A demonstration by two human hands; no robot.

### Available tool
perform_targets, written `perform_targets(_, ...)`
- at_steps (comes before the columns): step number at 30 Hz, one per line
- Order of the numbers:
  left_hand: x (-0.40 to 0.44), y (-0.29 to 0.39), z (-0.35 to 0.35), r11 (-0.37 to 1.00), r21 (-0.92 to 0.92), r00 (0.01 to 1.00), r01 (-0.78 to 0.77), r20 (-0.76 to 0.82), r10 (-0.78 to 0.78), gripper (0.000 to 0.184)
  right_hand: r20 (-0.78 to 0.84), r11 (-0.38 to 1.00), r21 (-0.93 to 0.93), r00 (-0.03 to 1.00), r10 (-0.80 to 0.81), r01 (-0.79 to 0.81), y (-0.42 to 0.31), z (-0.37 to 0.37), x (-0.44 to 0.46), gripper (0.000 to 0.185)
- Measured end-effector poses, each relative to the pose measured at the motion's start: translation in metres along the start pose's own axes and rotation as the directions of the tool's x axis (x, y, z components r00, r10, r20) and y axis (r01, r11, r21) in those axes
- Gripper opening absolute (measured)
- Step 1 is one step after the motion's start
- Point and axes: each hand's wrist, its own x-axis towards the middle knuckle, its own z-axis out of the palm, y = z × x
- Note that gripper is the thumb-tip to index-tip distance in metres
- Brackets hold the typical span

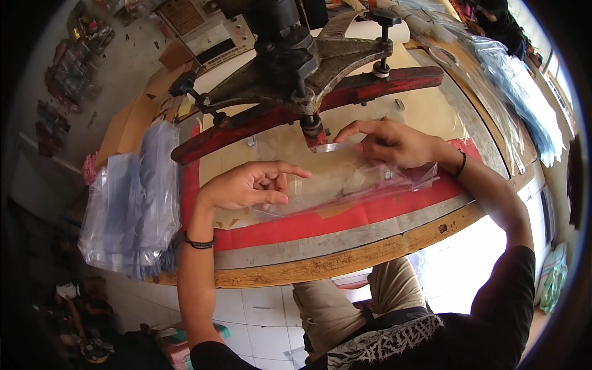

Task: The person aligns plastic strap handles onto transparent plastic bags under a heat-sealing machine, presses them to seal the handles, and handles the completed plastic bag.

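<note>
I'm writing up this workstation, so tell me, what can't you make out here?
All in the head view:
Machine: top cut off by the upper edge.
Brown label: print too small to read.
Whether the right hand touches the clear plastic below: its palm side is hidden by the hand's own back.
Background person: details lost, small and dark.

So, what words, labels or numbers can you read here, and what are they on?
Nothing is readable enough to quote.
Brown plate on the machine cabinet: rows of print, too small.
Strip along the cabinet's lower edge: Chinese-looking characters, too blurred.
Clear plastic: faint marks, perhaps not print.
</note>
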Motion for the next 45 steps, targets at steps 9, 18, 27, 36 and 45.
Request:
perform_targets(9,0.000,0.001,0.001,1.000,0.012,1.000,0.012,0.000,-0.012,0.066,-0.014,1.000,-0.007,1.000,-0.006,0.006,-0.001,0.003,0.001,0.036)
perform_targets(18,0.002,0.006,0.000,0.992,0.050,0.994,0.114,-0.005,-0.113,0.075,0.060,0.992,-0.099,0.995,0.082,-0.076,-0.008,-0.003,0.002,0.024)
perform_targets(27,0.001,0.006,0.003,0.998,-0.026,0.997,0.065,-0.035,-0.066,0.090,0.074,0.997,-0.078,0.997,0.018,-0.012,0.003,-0.002,0.002,0.019)
perform_targets(36,0.001,0.001,0.001,0.993,-0.058,0.993,0.107,-0.049,-0.110,0.087,0.031,0.999,-0.037,0.999,-0.033,0.034,-0.004,0.001,0.003,0.020)
perform_targets(45,0.001,0.002,0.001,0.999,-0.014,0.999,0.041,-0.023,-0.041,0.076,0.027,0.999,-0.048,0.999,0.026,-0.025,0.001,0.003,0.002,0.023)
